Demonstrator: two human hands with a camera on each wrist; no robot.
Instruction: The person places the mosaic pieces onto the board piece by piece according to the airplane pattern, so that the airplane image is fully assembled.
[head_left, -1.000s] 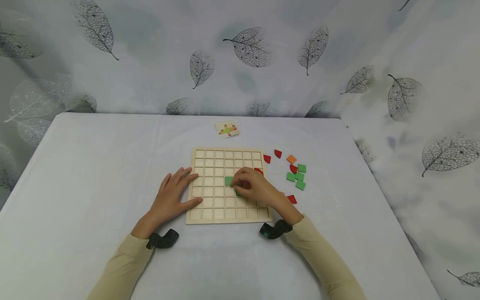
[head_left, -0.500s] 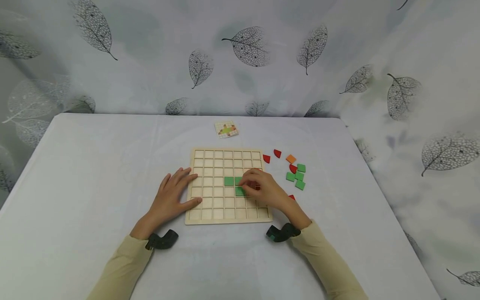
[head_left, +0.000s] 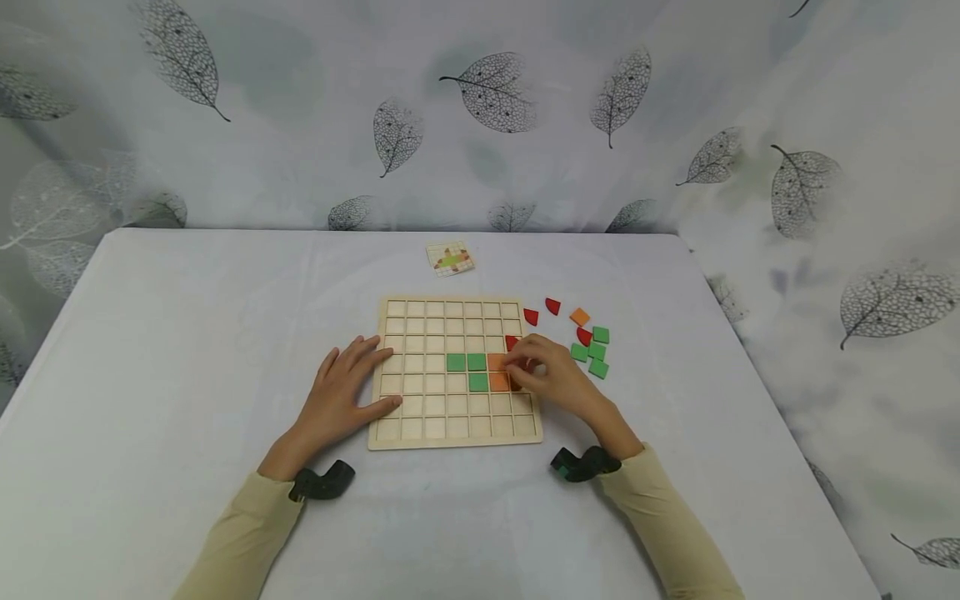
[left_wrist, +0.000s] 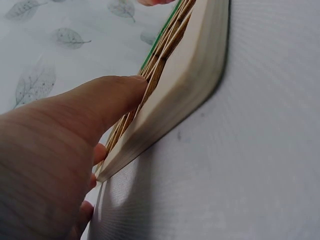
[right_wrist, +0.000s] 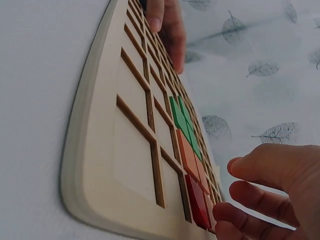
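The wooden grid board (head_left: 433,427) lies on the table. My left hand (head_left: 345,392) rests at its left edge with fingers spread, the thumb (left_wrist: 117,97) on the grid. Toward the board's right side, my right hand (head_left: 551,372) hovers low over the cells, thumb and fingers loosely bent and apart, with nothing seen between them in the right wrist view. Three green square tiles (head_left: 478,382) sit in cells left of two orange tiles (head_left: 499,382). A red tile (right_wrist: 197,202) lies beside the orange ones, partly under my fingers in the head view. Another red piece (head_left: 512,342) shows above.
Right of the board lie several loose green tiles (head_left: 597,368), an orange tile (head_left: 580,317) and red quarter-round pieces (head_left: 552,307). A small pattern card (head_left: 451,259) lies beyond the board. White cloth (head_left: 225,333) covers the table, and a leaf-print backdrop (head_left: 300,125) stands behind.
My right hand has moved rightward across the board, uncovering the green tiles and then the orange ones in their cells. My left hand has stayed at the board's edge.
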